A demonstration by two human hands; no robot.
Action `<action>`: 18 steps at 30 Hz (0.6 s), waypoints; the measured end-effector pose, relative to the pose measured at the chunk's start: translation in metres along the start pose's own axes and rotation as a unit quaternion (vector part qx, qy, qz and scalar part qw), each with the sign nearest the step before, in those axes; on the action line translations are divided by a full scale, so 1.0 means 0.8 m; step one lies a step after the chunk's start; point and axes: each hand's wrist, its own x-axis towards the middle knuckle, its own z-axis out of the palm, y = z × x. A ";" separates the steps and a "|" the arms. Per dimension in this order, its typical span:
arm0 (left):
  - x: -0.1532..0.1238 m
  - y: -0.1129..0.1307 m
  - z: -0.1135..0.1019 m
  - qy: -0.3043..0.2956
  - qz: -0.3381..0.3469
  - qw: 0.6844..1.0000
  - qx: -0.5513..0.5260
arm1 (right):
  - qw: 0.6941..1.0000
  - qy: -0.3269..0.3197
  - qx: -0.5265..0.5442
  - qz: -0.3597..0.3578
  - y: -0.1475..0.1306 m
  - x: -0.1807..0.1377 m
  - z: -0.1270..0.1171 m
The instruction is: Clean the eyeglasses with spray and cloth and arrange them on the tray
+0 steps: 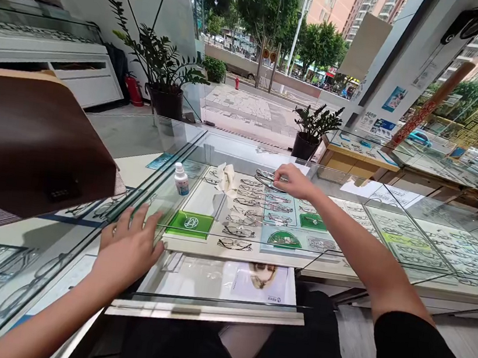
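Note:
My right hand (294,181) reaches over the display case and pinches a dark-framed pair of eyeglasses (264,176) at its far side. Rows of eyeglasses (248,202) lie in the case just below and to the left of that hand. My left hand (128,242) rests flat with spread fingers on the glass edge at the left of the case. Beyond it a small white bottle (181,179) stands upright, and a crumpled pale cloth (227,180) lies near the rows.
An open drawer (203,313) juts out above my lap. A brown chair back (37,140) blocks the left side. Glass cases with more eyeglasses (416,240) run to the right. Potted plants (165,102) stand by the window.

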 end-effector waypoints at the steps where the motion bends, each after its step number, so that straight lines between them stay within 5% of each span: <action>1: 0.000 0.000 0.001 0.001 -0.002 1.000 -0.003 | 1.000 0.001 -0.015 0.017 0.016 0.012 0.006; 7: -0.001 -0.004 0.007 0.019 0.003 1.000 0.004 | 0.995 0.015 -0.060 0.072 0.077 0.056 0.047; 18: 0.003 -0.004 0.009 -0.003 -0.015 1.000 -0.008 | 0.995 -0.001 -0.070 0.067 0.105 0.052 0.097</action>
